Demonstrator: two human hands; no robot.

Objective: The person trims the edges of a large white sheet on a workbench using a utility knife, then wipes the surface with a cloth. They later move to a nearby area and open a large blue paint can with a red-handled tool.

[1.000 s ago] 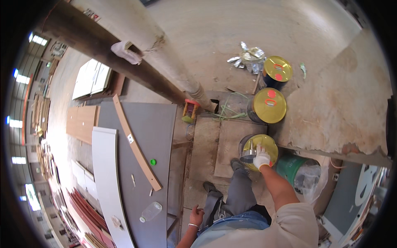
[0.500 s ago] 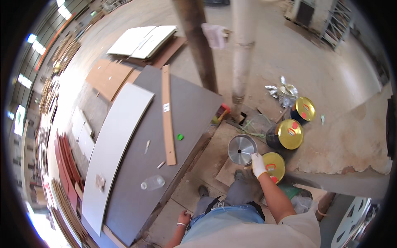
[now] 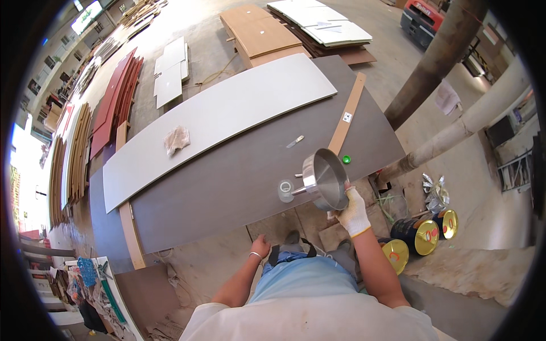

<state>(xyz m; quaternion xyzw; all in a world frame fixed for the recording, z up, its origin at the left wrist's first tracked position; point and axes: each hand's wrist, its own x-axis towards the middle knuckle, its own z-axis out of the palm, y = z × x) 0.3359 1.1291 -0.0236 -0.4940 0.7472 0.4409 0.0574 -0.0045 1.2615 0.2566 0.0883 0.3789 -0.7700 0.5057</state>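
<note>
My gloved right hand (image 3: 354,212) grips a steel funnel (image 3: 329,179) by its rim. The wide bowl is tilted, and its spout points left toward a clear plastic bottle (image 3: 285,191) on the dark grey panel. I cannot tell whether spout and bottle touch. My bare left hand (image 3: 261,245) is low beside my waist, at the panel's near side; its fingers look loosely curled, with nothing visible in them. Beyond the funnel lie a green cap (image 3: 346,159), a wooden strip (image 3: 348,113) and a small pale-handled tool (image 3: 295,141).
A long white board (image 3: 227,113) lies across the panel, with a crumpled cloth (image 3: 177,140) on it. Black drums with gold lids (image 3: 426,237) stand at right. Two posts, one dark (image 3: 435,62) and one pale (image 3: 449,139), rise beyond the panel. Stacked boards (image 3: 261,31) lie farther off.
My view has swung left toward the panel. My right hand has carried the funnel from beside the drums to near the bottle. My left hand stays low by my waist.
</note>
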